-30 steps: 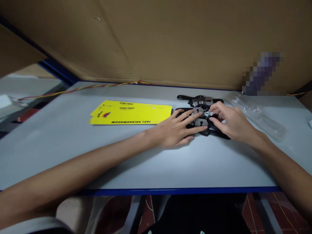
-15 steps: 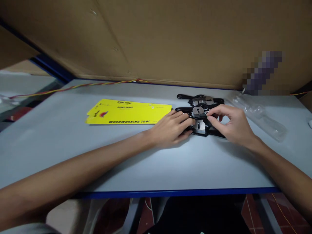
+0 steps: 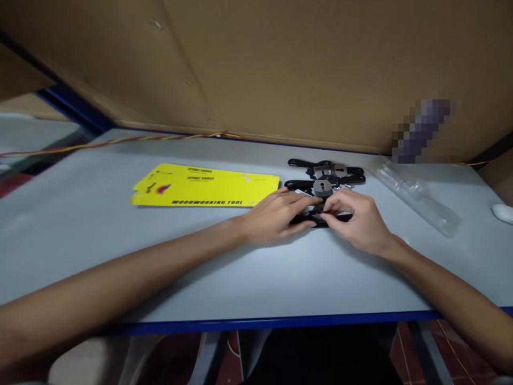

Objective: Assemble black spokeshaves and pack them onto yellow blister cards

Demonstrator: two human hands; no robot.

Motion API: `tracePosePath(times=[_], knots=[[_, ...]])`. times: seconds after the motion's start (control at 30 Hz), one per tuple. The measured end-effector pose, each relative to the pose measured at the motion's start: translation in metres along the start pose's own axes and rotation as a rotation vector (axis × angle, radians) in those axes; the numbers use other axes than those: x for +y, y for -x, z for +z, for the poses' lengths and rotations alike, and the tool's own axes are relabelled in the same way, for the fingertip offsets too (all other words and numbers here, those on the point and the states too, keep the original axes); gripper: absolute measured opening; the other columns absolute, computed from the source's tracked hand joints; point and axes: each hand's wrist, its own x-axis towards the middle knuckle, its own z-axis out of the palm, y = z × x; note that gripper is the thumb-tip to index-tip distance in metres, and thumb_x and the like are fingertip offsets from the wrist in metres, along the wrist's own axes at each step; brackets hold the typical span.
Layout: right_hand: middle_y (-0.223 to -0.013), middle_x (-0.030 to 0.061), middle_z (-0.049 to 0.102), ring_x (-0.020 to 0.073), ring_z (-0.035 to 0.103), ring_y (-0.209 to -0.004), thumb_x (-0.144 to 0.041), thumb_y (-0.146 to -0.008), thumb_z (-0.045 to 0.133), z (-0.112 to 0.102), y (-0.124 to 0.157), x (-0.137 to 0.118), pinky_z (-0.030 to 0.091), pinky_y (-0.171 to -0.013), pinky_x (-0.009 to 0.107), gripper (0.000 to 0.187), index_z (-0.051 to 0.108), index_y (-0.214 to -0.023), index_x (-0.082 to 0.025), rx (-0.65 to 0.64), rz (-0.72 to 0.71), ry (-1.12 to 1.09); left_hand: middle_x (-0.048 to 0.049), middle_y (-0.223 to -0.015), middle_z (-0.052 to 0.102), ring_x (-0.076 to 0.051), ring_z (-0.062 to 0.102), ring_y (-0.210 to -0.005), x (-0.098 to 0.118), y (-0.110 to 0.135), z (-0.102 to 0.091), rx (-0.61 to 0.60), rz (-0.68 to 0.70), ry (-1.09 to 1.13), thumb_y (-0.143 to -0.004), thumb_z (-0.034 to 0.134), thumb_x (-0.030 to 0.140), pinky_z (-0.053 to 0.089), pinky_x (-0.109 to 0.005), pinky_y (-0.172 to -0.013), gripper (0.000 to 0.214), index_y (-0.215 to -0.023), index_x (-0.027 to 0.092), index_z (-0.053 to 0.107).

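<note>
Both hands on the nearest spokeshave (image 3: 320,213), a black tool lying flat on the grey table (image 3: 120,251), right of the middle and toward the far side. Left hand (image 3: 276,214) resting over its left handle, fingers curled down onto it, fingertips reaching the metal centre. Right hand (image 3: 356,219) covering its right handle, thumb and forefinger closed in a pinch on a small part at the centre, just beside the left fingertips. Only the middle of the tool and a bit of the handle visible between the two hands. Two more spokeshaves (image 3: 326,170) just behind, lying side by side, the closer one almost touching the fingers. Yellow cards (image 3: 204,187) to the left of the left hand, near but apart. Clear plastic packaging (image 3: 417,195) to the right, well apart from the right hand. Cardboard wall (image 3: 280,69) standing behind the table.
</note>
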Motion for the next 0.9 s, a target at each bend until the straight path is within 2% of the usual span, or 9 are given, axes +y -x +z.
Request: tracePosePath(times=[0.07,0.17,0.23,0.3,0.4,0.5,0.6,0.73,0.9], knots=[[-0.086,0.0023,0.071,0.0167,0.064,-0.074,-0.015,-0.089,0.061,-0.001,0.000,0.003,0.056,-0.073,0.033,0.010,0.066,-0.087,-0.023,-0.044,-0.034,0.066,-0.0079,-0.092,0.076,-0.023,0.072,-0.083,0.001,-0.001,0.000,0.006,-0.001,-0.008,-0.111,0.045,0.052,0.052,-0.036,-0.081,0.050,-0.137,0.014,0.063],[-0.093,0.0051,0.075,0.0219,0.064,-0.084,-0.014,-0.093,0.058,-0.005,0.000,0.008,0.053,-0.082,0.039,0.026,0.073,-0.113,-0.023,-0.135,-0.124,0.283,-0.0090,-0.092,0.076,-0.023,0.072,-0.082,0.001,-0.002,-0.001,0.010,0.013,-0.030,-0.111,0.042,0.052,0.052,-0.037,-0.080,0.051,-0.133,0.013,0.066],[-0.095,0.0079,0.077,0.0253,0.062,-0.090,-0.018,-0.098,0.057,-0.008,0.000,0.010,0.051,-0.085,0.042,0.029,0.075,-0.121,-0.021,-0.162,-0.177,0.431,-0.0092,-0.092,0.076,-0.022,0.072,-0.082,0.000,-0.002,-0.001,0.009,0.015,-0.037,-0.112,0.041,0.052,0.052,-0.037,-0.081,0.051,-0.133,0.012,0.067],[-0.094,0.0098,0.077,0.0263,0.062,-0.090,-0.024,-0.102,0.056,-0.011,0.000,0.011,0.049,-0.085,0.042,0.025,0.078,-0.112,-0.020,-0.168,-0.211,0.535,-0.0092,-0.092,0.076,-0.022,0.072,-0.083,0.000,-0.001,0.000,0.013,0.010,-0.034,-0.112,0.042,0.051,0.052,-0.037,-0.082,0.052,-0.136,0.012,0.066],[-0.093,0.0103,0.077,0.0249,0.063,-0.085,-0.028,-0.107,0.052,-0.016,-0.002,0.012,0.047,-0.081,0.040,0.029,0.079,-0.102,-0.019,-0.162,-0.224,0.604,-0.0094,-0.093,0.077,-0.022,0.072,-0.084,-0.001,0.000,0.001,0.012,-0.002,-0.031,-0.112,0.043,0.048,0.051,-0.037,-0.083,0.052,-0.138,0.010,0.066],[-0.095,0.0104,0.076,0.0245,0.066,-0.085,-0.023,-0.109,0.046,-0.026,-0.006,0.018,0.047,-0.077,0.037,0.034,0.079,-0.107,-0.019,-0.091,-0.140,0.659,-0.0095,-0.094,0.077,-0.023,0.071,-0.086,0.000,0.000,0.002,0.021,-0.005,-0.045,-0.112,0.043,0.045,0.049,-0.037,-0.082,0.050,-0.138,0.009,0.066],[-0.108,0.0128,0.076,0.0270,0.069,-0.094,-0.016,-0.104,0.048,-0.038,-0.012,0.033,0.049,-0.080,0.038,0.033,0.079,-0.116,-0.018,-0.034,0.004,0.735,-0.0085,-0.096,0.075,-0.023,0.068,-0.087,0.002,0.000,0.000,0.039,0.009,-0.059,-0.111,0.045,0.045,0.048,-0.037,-0.080,0.047,-0.138,0.013,0.066],[-0.119,0.0146,0.075,0.0287,0.069,-0.102,-0.020,-0.101,0.059,-0.048,-0.019,0.054,0.051,-0.089,0.040,0.027,0.079,-0.119,-0.016,-0.113,0.149,0.681,-0.0087,-0.104,0.073,-0.023,0.064,-0.092,0.003,0.000,-0.003,0.045,0.067,-0.076,-0.110,0.047,0.045,0.046,-0.037,-0.081,0.043,-0.140,0.021,0.065],[-0.107,0.0128,0.077,0.0262,0.069,-0.093,-0.020,-0.100,0.060,-0.049,-0.023,0.058,0.050,-0.085,0.038,0.023,0.082,-0.104,-0.016,-0.163,0.186,0.662,-0.0105,-0.119,0.072,-0.024,0.062,-0.101,0.002,0.001,-0.004,0.039,0.083,-0.062,-0.108,0.052,0.038,0.045,-0.038,-0.087,0.038,-0.141,0.024,0.065]])
